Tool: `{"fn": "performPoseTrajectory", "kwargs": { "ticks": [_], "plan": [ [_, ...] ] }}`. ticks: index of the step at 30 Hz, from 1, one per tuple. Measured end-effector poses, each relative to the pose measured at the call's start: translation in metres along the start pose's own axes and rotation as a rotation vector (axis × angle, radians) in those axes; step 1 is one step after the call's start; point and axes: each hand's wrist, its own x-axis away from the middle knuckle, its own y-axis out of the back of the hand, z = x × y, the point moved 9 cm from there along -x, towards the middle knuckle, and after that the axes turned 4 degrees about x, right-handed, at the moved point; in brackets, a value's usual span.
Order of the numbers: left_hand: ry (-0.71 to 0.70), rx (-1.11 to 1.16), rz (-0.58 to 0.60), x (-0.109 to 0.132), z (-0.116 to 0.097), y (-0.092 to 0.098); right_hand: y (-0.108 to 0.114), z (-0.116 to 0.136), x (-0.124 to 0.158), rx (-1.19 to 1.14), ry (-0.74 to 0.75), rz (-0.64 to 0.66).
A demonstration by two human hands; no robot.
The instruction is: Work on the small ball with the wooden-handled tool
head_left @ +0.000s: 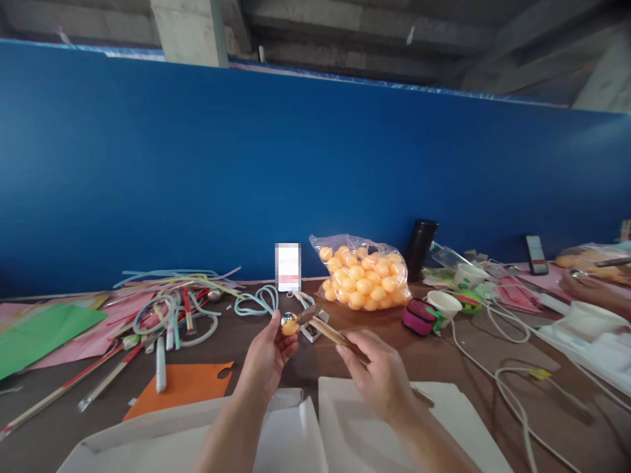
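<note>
My left hand [266, 358] is raised above the brown table [493, 368], its fingers pinched on a small orange ball [290, 324] with a shiny silver piece on top. My right hand [382, 374] grips a pair of wooden chopsticks [328, 330] whose tips reach toward the ball and nearly touch it. Below both hands lie two white trays [345, 427] side by side at the table's near edge.
A clear bag of orange balls [362, 276] stands behind, next to a black cup [420, 248]. Coloured straws, pens and paper sheets [172, 309] litter the left. White cups, a pink pouch [419, 316], white cables and another person's hand [591, 289] lie to the right. A blue wall backs the table.
</note>
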Motion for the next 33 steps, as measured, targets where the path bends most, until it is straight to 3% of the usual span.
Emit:
{"fn": "performPoseTrajectory", "kwargs": {
  "ticks": [5,9,16,28,33],
  "plan": [
    [-0.03,0.016,-0.016,0.002,-0.004,0.001,0.011,-0.013,-0.003,0.074,-0.015,-0.022],
    [-0.076,0.04,-0.065,0.001,-0.008,0.006,0.014,-0.024,-0.006,0.189,-0.011,0.11],
    [-0.096,-0.014,-0.107,-0.001,-0.007,0.011,0.007,-0.028,0.0,0.176,-0.006,0.415],
    [-0.105,-0.04,-0.084,-0.005,-0.003,0.013,-0.013,-0.042,0.015,0.211,-0.056,0.586],
    [-0.092,-0.057,-0.112,-0.011,0.002,0.018,-0.02,-0.046,0.015,0.086,-0.14,0.652]
  ]
}}
